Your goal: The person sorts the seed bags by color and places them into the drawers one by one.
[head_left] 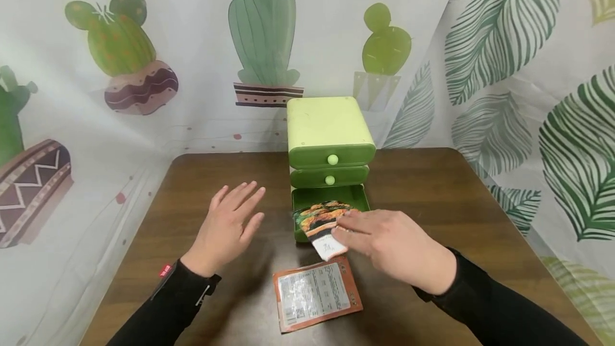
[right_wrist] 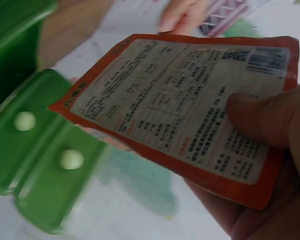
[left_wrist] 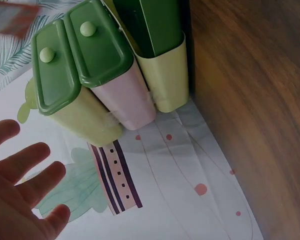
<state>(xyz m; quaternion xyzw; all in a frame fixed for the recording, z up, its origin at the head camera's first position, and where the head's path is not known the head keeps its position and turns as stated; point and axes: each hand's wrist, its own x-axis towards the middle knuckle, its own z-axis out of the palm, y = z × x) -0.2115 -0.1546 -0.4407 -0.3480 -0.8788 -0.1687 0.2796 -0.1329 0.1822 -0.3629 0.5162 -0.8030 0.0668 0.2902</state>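
In the head view my right hand (head_left: 391, 247) pinches a flat packet (head_left: 319, 220), whose face there shows a colourful orange and dark picture above a white strip. The right wrist view shows the other side of this packet (right_wrist: 155, 105), orange-bordered with a pale printed label and barcode, my thumb lying on the label. It overlaps the pulled-out bottom drawer (head_left: 357, 194) of a small green drawer cabinet (head_left: 326, 122). My left hand (head_left: 228, 228) hovers left of the cabinet with fingers spread, holding nothing. A second orange-edged packet (head_left: 314, 295) lies label up on the table.
The brown wooden table (head_left: 216, 167) carries the cabinet near its back edge. Its top drawer (head_left: 307, 157) and middle drawer (head_left: 307, 178) have round pale knobs and are pushed in. Behind hangs a white cloth (head_left: 202, 31) printed with cacti and leaves.
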